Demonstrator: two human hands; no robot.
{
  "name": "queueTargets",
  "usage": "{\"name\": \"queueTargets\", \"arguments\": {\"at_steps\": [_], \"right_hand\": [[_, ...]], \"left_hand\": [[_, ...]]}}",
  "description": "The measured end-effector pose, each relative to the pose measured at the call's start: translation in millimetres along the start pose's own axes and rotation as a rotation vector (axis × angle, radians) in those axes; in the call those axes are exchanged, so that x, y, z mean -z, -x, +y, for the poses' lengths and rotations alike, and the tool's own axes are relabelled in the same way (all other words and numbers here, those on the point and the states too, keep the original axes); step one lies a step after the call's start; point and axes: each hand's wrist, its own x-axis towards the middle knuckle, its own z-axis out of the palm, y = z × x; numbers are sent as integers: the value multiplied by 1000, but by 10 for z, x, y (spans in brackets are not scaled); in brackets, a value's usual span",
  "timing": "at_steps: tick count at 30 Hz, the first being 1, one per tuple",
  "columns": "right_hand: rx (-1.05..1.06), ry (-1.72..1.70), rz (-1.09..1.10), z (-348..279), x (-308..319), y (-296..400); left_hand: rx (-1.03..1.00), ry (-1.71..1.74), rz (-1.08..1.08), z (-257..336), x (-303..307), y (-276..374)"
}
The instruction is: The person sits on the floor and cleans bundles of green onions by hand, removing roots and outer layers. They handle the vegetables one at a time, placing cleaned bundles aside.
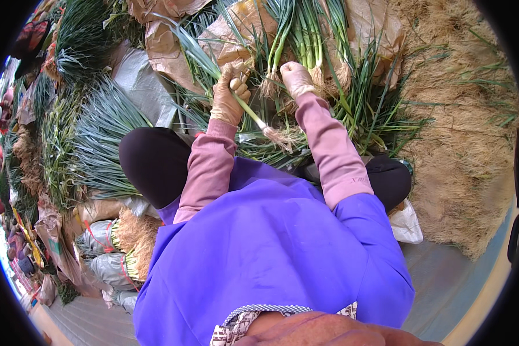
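Note:
My left hand (pixel 230 93), in a pale glove, is closed around the stem of a green onion (pixel 253 113); its leaves point up and left, its roots down and right. Close to more green onions (pixel 309 47), laid with their roots towards me on brown wrapping, is my right hand (pixel 296 78), also gloved. Its fingers are curled near the root ends, and whether they pinch anything cannot be made out. Loose leaves (pixel 272 155) and stems lie below both hands, between my knees.
A thick mat of cut roots (pixel 458 151) covers the right side. Left of my knee lies a pile of green onions (pixel 106 138); below it are wrapped bundles (pixel 112 270) tied with red bands. A grey sheet (pixel 142 82) lies at upper left. People are at the far left edge.

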Motion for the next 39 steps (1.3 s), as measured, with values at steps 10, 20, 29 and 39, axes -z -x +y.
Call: {"name": "queueTargets", "arguments": {"at_steps": [10, 20, 29, 39], "right_hand": [[-63, -34, -80, -200, 161, -13], [697, 492, 167, 255, 102, 1825], [121, -290, -202, 396, 269, 1576], [-160, -1249, -233, 383, -251, 1418]], "left_hand": [[-112, -439, 228, 6, -39, -26], [62, -631, 268, -425, 482, -164], [208, -479, 41, -568, 536, -66], [245, -456, -43, -664, 380, 154]]}}
